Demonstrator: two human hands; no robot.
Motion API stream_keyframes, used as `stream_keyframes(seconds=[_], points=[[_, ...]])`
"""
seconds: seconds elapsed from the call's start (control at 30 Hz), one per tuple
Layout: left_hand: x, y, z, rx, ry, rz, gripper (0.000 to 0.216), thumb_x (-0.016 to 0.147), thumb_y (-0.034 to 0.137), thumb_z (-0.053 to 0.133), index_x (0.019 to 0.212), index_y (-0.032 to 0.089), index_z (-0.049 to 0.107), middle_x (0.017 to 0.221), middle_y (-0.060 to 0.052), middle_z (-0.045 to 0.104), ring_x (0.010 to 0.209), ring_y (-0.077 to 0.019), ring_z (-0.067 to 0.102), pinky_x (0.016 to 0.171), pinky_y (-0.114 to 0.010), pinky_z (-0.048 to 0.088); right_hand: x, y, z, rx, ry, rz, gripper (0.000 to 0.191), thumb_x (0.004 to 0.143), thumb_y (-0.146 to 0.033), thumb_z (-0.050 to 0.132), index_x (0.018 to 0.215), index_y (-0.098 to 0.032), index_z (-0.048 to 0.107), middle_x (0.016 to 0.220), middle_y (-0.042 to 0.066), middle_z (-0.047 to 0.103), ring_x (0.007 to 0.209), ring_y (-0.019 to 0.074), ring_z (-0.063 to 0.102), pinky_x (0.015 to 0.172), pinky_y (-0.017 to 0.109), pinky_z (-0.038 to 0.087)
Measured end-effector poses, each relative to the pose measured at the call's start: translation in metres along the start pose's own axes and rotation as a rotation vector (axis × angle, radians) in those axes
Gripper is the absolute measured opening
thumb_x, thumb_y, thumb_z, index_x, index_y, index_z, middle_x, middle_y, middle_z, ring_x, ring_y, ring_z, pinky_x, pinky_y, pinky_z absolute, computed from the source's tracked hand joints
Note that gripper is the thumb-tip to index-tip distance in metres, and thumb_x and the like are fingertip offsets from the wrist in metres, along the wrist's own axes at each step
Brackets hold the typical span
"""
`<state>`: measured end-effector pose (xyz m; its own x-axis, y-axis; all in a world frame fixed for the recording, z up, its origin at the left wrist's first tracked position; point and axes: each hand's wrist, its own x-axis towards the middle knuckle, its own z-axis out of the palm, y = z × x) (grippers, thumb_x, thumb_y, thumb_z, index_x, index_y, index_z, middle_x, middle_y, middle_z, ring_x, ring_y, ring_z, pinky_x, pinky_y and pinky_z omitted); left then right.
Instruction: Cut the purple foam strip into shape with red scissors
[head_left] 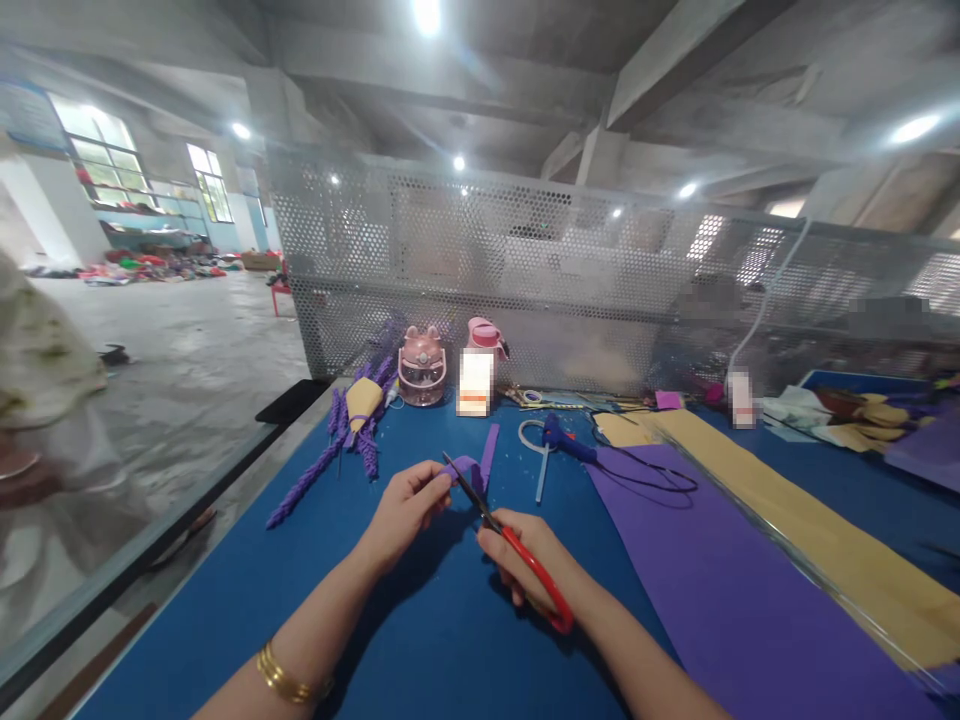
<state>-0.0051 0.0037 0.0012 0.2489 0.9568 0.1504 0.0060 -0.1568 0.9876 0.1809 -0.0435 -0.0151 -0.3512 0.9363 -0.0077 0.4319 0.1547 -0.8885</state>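
My left hand point(411, 503) pinches one end of a narrow purple strip point(489, 455), which curls away and stands up past the scissors. In my right hand point(532, 560) is a pair of scissors point(536, 570) with red handles and dark blades. The blades point up and left, with their tips beside my left fingertips and against the strip. Both hands are above the blue tabletop point(435, 640). Beyond them lies a blue glue gun point(564, 438) with a pale glue stick point(541, 475) close by.
A purple flower bunch with a tan wrap point(364, 402) lies at left. A pink bear-eared container point(422, 368) stands before the perforated metal screen point(525, 260). A purple sheet point(675, 580) and a tan sheet point(810, 530) cover the right side. A person point(52, 450) is at far left.
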Motion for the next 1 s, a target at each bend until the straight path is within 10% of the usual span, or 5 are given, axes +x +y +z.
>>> stream_keyframes(seconds=[1.0], points=[[0.006, -0.011, -0.008, -0.108, -0.012, -0.051, 0.027, 0.076, 0.039, 0.061, 0.068, 0.014, 0.056, 0.052, 0.002, 0.05, 0.046, -0.0066, 0.035, 0.046, -0.022, 0.021, -0.002, 0.003, -0.004, 0.292, -0.283, 0.074, 0.055, 0.082, -0.067, 0.041, 0.104, -0.017, 0.05, 0.057, -0.004, 0.054, 0.04, 0.0084, 0.054, 0.035, 0.014, 0.039]])
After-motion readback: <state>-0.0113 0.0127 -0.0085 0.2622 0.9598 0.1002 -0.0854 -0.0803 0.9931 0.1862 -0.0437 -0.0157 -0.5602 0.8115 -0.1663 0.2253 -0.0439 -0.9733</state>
